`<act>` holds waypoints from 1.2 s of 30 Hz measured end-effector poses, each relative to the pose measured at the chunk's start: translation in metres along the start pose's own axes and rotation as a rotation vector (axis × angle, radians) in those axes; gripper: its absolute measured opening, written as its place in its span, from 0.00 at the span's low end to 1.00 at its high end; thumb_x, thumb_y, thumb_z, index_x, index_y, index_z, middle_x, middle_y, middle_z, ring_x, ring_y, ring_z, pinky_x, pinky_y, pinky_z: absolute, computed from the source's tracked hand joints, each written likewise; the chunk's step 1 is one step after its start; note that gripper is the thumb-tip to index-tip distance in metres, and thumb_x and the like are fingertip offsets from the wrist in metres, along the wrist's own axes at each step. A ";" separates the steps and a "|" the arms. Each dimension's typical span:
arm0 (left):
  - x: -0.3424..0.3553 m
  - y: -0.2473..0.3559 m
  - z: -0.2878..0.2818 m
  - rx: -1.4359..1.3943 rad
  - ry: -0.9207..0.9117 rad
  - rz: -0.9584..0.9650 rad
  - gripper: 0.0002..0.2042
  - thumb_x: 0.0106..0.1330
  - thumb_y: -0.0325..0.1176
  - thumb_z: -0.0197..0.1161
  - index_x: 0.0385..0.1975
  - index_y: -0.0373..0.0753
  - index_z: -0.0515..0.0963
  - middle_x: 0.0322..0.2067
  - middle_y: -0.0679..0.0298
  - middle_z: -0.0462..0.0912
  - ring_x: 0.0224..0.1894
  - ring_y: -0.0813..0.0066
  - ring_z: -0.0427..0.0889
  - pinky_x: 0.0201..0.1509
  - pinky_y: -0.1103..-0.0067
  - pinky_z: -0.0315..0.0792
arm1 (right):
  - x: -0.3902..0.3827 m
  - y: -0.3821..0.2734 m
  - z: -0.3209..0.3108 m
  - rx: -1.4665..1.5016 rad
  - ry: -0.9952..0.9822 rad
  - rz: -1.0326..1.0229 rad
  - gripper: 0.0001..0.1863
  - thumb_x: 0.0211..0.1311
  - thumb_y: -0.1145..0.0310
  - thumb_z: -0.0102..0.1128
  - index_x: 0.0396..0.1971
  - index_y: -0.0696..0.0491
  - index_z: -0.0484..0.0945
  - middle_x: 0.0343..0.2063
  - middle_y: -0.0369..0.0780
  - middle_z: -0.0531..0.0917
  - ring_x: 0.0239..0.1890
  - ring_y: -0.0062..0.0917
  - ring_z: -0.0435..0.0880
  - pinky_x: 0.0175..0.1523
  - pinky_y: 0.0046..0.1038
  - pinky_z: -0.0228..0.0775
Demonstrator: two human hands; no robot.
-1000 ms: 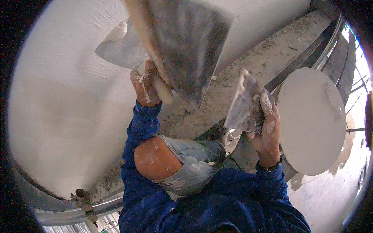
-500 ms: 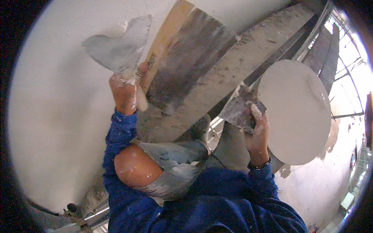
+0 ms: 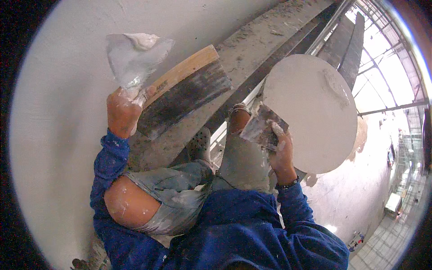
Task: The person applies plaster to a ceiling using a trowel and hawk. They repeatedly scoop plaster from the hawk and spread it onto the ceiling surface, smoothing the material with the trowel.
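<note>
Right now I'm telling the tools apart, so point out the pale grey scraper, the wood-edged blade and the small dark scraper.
Pale grey scraper [image 3: 131, 62], head view: its blade's face.
Wood-edged blade [image 3: 186, 98], head view: dark face beside the wooden strip.
Small dark scraper [image 3: 262, 127], head view: middle of its blade.

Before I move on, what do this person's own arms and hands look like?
Both arms wear long dark-blue sleeves; the left sleeve is wrinkled and flecked with white near its cuff, the right sleeve ends near the wrist. The left hand and right hand are ungloved, with whitish smears. A dark band circles the right wrist.
</note>
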State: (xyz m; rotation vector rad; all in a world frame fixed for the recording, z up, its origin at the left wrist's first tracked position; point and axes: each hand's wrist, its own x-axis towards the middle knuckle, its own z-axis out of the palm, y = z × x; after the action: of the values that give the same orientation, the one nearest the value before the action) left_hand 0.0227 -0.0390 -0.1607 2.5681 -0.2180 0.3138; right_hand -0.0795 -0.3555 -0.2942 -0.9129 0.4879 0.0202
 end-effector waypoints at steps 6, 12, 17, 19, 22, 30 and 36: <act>0.002 -0.025 0.021 0.138 0.029 0.327 0.11 0.55 0.38 0.61 0.24 0.35 0.79 0.22 0.53 0.78 0.23 0.54 0.75 0.30 0.65 0.68 | 0.005 -0.004 -0.011 -0.024 -0.045 0.021 0.13 0.62 0.66 0.49 0.44 0.55 0.71 0.38 0.36 0.78 0.39 0.21 0.78 0.42 0.24 0.73; -0.006 -0.046 0.051 0.364 -0.085 0.315 0.12 0.53 0.39 0.62 0.24 0.36 0.78 0.24 0.53 0.79 0.26 0.52 0.76 0.30 0.64 0.70 | 0.014 -0.004 0.002 0.054 -0.129 0.065 0.13 0.62 0.66 0.50 0.45 0.54 0.72 0.38 0.36 0.78 0.39 0.22 0.78 0.42 0.23 0.72; -0.004 -0.051 0.049 0.284 -0.138 0.098 0.15 0.51 0.44 0.63 0.32 0.38 0.80 0.27 0.53 0.80 0.29 0.52 0.78 0.33 0.66 0.72 | 0.004 -0.011 0.016 -0.098 -0.133 -0.138 0.14 0.61 0.66 0.51 0.46 0.54 0.72 0.37 0.35 0.78 0.37 0.20 0.78 0.38 0.21 0.71; -0.003 -0.054 0.051 0.130 -0.080 0.019 0.17 0.50 0.45 0.64 0.34 0.38 0.79 0.28 0.53 0.81 0.30 0.52 0.78 0.34 0.68 0.72 | 0.016 0.000 0.010 0.004 -0.093 -0.030 0.15 0.61 0.67 0.51 0.47 0.54 0.71 0.38 0.36 0.78 0.37 0.20 0.78 0.36 0.21 0.70; -0.002 -0.052 0.060 0.020 -0.065 0.005 0.18 0.52 0.44 0.64 0.35 0.36 0.78 0.29 0.55 0.81 0.30 0.54 0.79 0.34 0.69 0.72 | 0.023 0.015 -0.017 -0.303 -0.119 -0.170 0.15 0.60 0.67 0.52 0.46 0.54 0.71 0.38 0.36 0.78 0.36 0.20 0.78 0.34 0.22 0.71; -0.005 -0.034 0.031 -0.471 -0.227 -0.186 0.13 0.55 0.40 0.63 0.31 0.35 0.79 0.36 0.56 0.82 0.30 0.73 0.82 0.26 0.79 0.73 | 0.035 0.027 -0.017 -0.294 -0.154 -0.397 0.18 0.56 0.72 0.54 0.48 0.56 0.69 0.42 0.37 0.75 0.43 0.24 0.75 0.49 0.25 0.69; -0.028 -0.049 -0.024 -1.017 0.346 -0.178 0.24 0.52 0.48 0.63 0.38 0.32 0.75 0.20 0.65 0.77 0.15 0.82 0.68 0.15 0.85 0.59 | 0.094 -0.015 0.078 -0.263 -0.195 -0.643 0.21 0.57 0.72 0.52 0.52 0.58 0.66 0.48 0.43 0.73 0.48 0.32 0.73 0.54 0.30 0.64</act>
State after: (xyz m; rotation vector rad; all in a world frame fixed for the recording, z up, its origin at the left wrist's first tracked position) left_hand 0.0023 0.0175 -0.1720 1.4892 -0.0012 0.4304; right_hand 0.0384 -0.3227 -0.2818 -1.2795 -0.0068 -0.4163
